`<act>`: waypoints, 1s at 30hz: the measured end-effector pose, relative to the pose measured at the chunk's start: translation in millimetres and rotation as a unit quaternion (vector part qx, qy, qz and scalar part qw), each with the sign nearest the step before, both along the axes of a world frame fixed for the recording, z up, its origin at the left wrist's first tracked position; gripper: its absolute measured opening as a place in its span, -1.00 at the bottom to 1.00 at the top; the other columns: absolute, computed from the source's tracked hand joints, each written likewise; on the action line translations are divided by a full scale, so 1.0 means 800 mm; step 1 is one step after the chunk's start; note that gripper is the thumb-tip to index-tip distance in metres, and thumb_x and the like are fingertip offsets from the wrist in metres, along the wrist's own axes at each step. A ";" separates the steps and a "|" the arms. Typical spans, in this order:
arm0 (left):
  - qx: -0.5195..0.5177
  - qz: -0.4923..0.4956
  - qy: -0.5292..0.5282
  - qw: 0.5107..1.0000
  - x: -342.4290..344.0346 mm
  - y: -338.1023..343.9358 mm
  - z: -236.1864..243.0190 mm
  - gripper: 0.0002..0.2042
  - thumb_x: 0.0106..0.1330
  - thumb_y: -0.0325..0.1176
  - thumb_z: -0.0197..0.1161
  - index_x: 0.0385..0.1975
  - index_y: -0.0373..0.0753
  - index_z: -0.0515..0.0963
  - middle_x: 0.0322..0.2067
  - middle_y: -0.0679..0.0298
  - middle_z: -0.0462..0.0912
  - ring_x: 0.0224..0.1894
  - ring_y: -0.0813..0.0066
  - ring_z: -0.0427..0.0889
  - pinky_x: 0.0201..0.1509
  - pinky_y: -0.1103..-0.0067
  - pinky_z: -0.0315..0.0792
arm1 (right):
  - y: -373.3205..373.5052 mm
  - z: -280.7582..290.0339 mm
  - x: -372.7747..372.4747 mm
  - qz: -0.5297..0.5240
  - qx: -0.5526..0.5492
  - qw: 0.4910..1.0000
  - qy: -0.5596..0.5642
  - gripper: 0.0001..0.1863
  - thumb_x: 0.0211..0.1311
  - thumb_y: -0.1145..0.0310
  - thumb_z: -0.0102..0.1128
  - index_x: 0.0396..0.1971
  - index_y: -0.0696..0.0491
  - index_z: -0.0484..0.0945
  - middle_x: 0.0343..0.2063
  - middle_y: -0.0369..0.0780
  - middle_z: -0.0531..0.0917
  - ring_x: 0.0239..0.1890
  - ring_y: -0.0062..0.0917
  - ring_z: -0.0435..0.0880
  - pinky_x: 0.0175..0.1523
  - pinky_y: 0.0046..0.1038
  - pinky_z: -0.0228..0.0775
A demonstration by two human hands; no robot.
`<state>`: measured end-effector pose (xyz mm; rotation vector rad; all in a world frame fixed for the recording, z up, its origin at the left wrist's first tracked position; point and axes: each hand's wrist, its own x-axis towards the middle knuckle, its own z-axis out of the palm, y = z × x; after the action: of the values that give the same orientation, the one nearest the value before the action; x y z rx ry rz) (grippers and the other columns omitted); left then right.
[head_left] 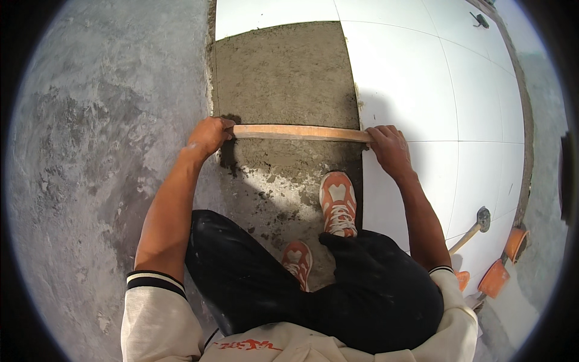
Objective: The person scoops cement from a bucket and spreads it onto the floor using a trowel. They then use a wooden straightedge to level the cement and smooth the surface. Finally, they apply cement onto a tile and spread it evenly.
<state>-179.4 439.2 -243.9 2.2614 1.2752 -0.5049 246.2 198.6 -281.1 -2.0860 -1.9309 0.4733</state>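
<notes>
A long, narrow wooden screed board (301,132) lies crosswise over a bed of grey-brown mortar (283,72). My left hand (211,134) is closed around its left end, beside the grey concrete. At the other end, my right hand (389,145) grips the board over the edge of the white floor tiles (404,78). Beyond the board the mortar looks smooth and flat, reaching up to another white tile (271,13). On the near side it thins out to a rough, patchy floor (277,202). Dark damp mortar shows by my left hand.
My feet, in orange and white shoes (339,202), stand on the rough strip just short of the mortar. A mallet (483,218) rests on the tiles at the right, near orange containers (494,279). A small dark tool (480,21) lies far right. Grey concrete (108,133) spans the left.
</notes>
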 end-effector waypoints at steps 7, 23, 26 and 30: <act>-0.005 0.033 -0.050 0.998 -0.002 0.015 -0.006 -0.63 0.21 -0.47 0.49 0.05 -0.22 0.76 -0.07 0.08 0.84 -0.04 0.09 0.82 0.09 0.32 0.64 | 0.016 -0.014 0.014 0.009 0.047 0.999 -0.016 -0.69 0.30 0.38 0.39 0.04 -0.07 0.69 -0.05 -0.26 0.73 0.14 -0.28 0.64 0.18 -0.15 0.43; -0.057 0.003 0.033 0.998 0.002 0.047 0.005 -0.66 0.18 -0.41 0.53 0.00 -0.12 0.81 -0.17 0.11 0.85 -0.15 0.18 0.81 0.03 0.31 0.61 | 0.020 -0.019 0.020 0.032 0.043 0.999 -0.007 -0.63 0.27 0.39 0.41 0.09 -0.04 0.68 -0.02 -0.24 0.72 0.13 -0.27 0.63 0.22 -0.15 0.38; 0.030 0.040 -0.019 0.999 0.025 0.094 -0.006 -0.67 0.23 -0.40 0.49 0.02 -0.11 0.80 -0.16 0.09 0.85 -0.13 0.19 0.82 0.03 0.28 0.60 | 0.089 -0.037 0.053 0.021 0.070 0.997 -0.023 -0.61 0.25 0.40 0.43 0.09 -0.06 0.68 -0.02 -0.25 0.72 0.12 -0.25 0.63 0.18 -0.16 0.41; 0.130 0.058 -0.015 0.990 0.018 0.147 -0.019 -0.69 0.29 -0.43 0.44 0.04 -0.11 0.78 -0.17 0.10 0.85 -0.12 0.18 0.82 0.04 0.26 0.61 | 0.187 -0.029 0.045 0.034 0.119 0.992 -0.008 -0.64 0.27 0.43 0.39 0.08 -0.06 0.68 -0.06 -0.26 0.74 0.09 -0.24 0.64 0.15 -0.18 0.43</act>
<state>-165.3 556.6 -258.9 2.3732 1.5234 -0.2753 282.3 348.0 -304.1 -1.8851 -1.9641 0.2263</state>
